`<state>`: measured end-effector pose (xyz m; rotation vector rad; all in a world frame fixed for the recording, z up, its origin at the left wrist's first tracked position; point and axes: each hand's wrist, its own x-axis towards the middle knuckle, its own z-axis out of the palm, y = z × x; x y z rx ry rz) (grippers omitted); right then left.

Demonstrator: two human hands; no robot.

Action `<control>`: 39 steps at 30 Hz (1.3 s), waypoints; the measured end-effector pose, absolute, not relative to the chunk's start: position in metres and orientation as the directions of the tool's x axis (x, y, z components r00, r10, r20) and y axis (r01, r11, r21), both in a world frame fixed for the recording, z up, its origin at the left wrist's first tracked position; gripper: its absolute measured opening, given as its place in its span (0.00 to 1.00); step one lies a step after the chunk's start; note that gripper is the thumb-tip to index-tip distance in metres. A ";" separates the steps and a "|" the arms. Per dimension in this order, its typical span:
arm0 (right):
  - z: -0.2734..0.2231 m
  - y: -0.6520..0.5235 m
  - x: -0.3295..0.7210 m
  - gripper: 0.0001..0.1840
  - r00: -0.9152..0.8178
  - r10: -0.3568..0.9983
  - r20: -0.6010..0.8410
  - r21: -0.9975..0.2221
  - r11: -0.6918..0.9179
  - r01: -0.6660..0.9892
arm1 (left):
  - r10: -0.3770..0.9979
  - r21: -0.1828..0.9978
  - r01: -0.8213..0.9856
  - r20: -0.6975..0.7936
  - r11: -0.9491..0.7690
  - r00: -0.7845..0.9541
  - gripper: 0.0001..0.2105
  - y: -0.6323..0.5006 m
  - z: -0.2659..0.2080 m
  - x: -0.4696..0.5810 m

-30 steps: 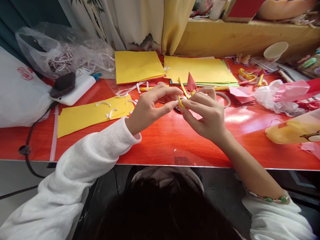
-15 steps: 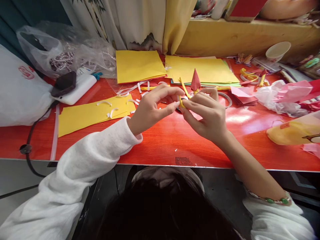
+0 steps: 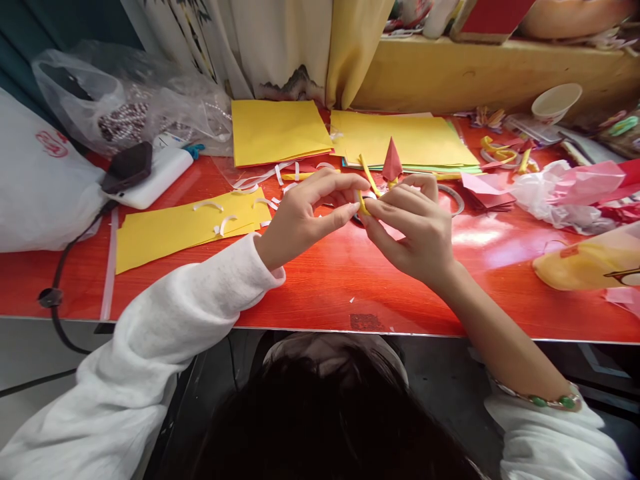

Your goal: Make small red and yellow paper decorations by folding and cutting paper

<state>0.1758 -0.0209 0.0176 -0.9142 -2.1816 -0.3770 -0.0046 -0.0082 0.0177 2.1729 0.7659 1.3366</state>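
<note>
Head view: you are working with both hands just above the red table (image 3: 310, 293).
Right hand (image 3: 420, 223): you are pinching the yellow strip (image 3: 362, 204) between thumb and fingertips.
Left hand (image 3: 310, 208): you are holding thumb and index slightly apart beside the strip; cannot tell whether they are gripping it.
Yellow strip: bending upward between your two hands.
Red cone (image 3: 392, 161): pointing up behind your right hand; its lower end is hiding there.
Yellow stalk (image 3: 369, 175): slanting behind your fingertips.
Long sheets (image 3: 165, 237): lying left of your left hand, white curls (image 3: 208, 206) resting on top.
Yellow stacks (image 3: 280, 133): lying behind your hands.
Pink paper (image 3: 485, 190): lying right of your right hand.
</note>
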 end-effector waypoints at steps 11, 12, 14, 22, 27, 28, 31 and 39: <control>0.016 -0.019 0.179 0.11 -0.456 0.490 0.743 0.062 0.628 0.776 | 0.637 0.580 0.265 0.720 -0.770 0.275 0.07 -0.008 0.018 -0.002; 0.016 -0.018 0.180 0.10 -0.460 0.483 0.745 0.089 0.611 0.786 | 0.620 0.551 0.298 0.746 -0.779 0.242 0.05 -0.008 0.018 -0.002; 0.014 -0.016 0.182 0.10 -0.479 0.472 0.740 0.144 0.584 0.799 | 0.565 0.467 0.362 0.791 -0.806 0.236 0.02 -0.007 0.018 -0.003; 0.009 -0.015 0.183 0.11 -0.513 0.530 0.675 0.213 0.525 0.824 | 0.574 0.427 0.408 0.729 -0.807 0.373 0.04 -0.006 0.016 -0.004; 0.005 -0.015 0.183 0.12 -0.511 0.505 0.696 0.190 0.558 0.808 | 0.615 0.479 0.398 0.699 -0.782 0.366 0.05 -0.006 0.015 -0.003; 0.004 -0.015 0.182 0.12 -0.509 0.505 0.697 0.177 0.566 0.805 | 0.623 0.489 0.399 0.694 -0.775 0.360 0.05 -0.006 0.015 -0.003; 0.002 -0.016 0.180 0.12 -0.498 0.508 0.703 0.147 0.582 0.800 | 0.640 0.505 0.405 0.683 -0.762 0.353 0.06 -0.006 0.015 -0.003; 0.003 -0.016 0.177 0.12 -0.485 0.529 0.697 0.106 0.593 0.798 | 0.666 0.531 0.412 0.658 -0.741 0.351 0.06 -0.006 0.014 -0.002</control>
